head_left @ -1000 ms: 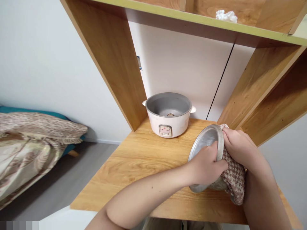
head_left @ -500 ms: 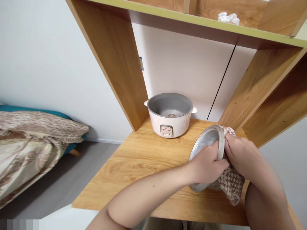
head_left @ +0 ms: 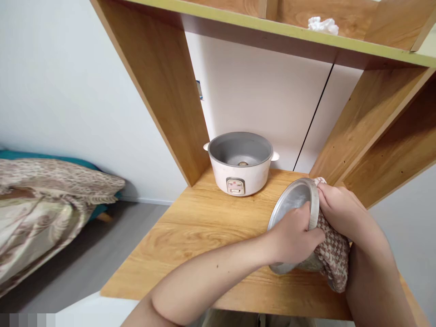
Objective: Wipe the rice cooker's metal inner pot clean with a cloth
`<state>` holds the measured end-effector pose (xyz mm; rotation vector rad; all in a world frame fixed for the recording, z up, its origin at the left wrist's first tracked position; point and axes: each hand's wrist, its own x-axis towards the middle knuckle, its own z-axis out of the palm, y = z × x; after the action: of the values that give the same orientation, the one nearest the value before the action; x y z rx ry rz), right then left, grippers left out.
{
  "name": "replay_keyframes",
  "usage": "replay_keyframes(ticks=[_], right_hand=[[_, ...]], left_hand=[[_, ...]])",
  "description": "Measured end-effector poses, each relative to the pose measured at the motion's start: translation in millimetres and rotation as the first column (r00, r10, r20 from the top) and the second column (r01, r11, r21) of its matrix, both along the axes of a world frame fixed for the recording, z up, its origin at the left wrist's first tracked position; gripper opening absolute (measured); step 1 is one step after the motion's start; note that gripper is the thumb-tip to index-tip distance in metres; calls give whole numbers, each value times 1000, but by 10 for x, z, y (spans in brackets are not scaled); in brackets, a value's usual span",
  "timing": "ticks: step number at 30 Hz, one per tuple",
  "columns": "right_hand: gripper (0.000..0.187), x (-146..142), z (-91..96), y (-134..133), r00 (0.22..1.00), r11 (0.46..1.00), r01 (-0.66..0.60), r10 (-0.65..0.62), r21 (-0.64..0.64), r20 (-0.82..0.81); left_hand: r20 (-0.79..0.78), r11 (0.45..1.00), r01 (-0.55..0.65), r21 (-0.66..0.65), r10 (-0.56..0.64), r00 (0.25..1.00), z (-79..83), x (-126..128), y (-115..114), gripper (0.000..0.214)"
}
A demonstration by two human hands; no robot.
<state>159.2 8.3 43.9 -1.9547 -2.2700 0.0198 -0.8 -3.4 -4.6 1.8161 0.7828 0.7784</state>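
My left hand grips the rim of a silvery metal inner pot, thumb outside and fingers over the edge. The pot is tilted on its side above the right part of the wooden desk, its mouth turned to the left. Behind its rim, my right hand is closed on a brown-and-white checked cloth and presses it to the outside of the pot. The cloth hangs down below that hand; some right fingertips are hidden. Farther back stands a white rice cooker body, lidless, its grey inside showing.
The wooden desk top lies between upright side panels, with a shelf above. Crumpled white tissue rests on that shelf. To the left, a bed with a patterned blanket stands on the grey floor.
My right hand has shifted slightly upward along the pot's outside, and the cloth's hanging part has swung to the right. The left hand and pot stay nearly in place.
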Motion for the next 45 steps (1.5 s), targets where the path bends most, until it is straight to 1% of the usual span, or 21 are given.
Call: replay_keyframes(ticks=[4, 7, 11, 14, 19, 21, 23, 31, 35, 38, 42, 45], right_hand=[[27, -7, -2, -30, 1000, 1000, -5, 5, 15, 24], [23, -13, -18, -110, 998, 1000, -13, 11, 26, 57], [19, -7, -59, -236, 994, 998, -41, 36, 48, 102], [17, 0, -73, -271, 993, 997, -60, 54, 49, 106], [24, -11, -26, -131, 998, 999, -31, 29, 28, 59], [28, -20, -4, -67, 999, 1000, -13, 13, 7, 39], [28, -25, 2, -47, 999, 1000, -3, 2, 15, 32], [18, 4, -93, -237, 992, 994, -67, 58, 83, 109], [18, -2, -108, -245, 990, 992, -76, 63, 104, 129], [22, -9, -82, -165, 993, 994, -59, 49, 88, 108], [30, -5, -28, -27, 1000, 1000, 6, -7, 26, 27], [29, -4, -21, -28, 999, 1000, 15, -15, 12, 29]], left_hand=[[11, 1000, 8, 5, -8, 1000, 1, 3, 0, 33], [-11, 1000, 21, -17, -21, 1000, 7, -2, -3, 31], [-8, 999, 9, -43, -9, 1000, 3, -6, 4, 30], [-8, 999, 5, -43, -6, 1000, 3, -6, 12, 28], [7, 1000, 15, -25, -15, 1000, 29, -3, 10, 32], [-5, 1000, 15, -20, -15, 1000, 43, -1, 4, 32], [-8, 1000, 10, -23, -10, 1000, 52, -1, -2, 31], [50, 999, 13, -45, -11, 999, -3, 2, 7, 31], [46, 999, 13, -45, -11, 999, -21, 6, 20, 31], [51, 999, 17, -39, -15, 999, -3, 4, 23, 31], [7, 1000, 13, -24, -13, 1000, 23, -2, 12, 30], [-8, 1000, 16, -26, -16, 1000, 22, -5, 0, 30]])
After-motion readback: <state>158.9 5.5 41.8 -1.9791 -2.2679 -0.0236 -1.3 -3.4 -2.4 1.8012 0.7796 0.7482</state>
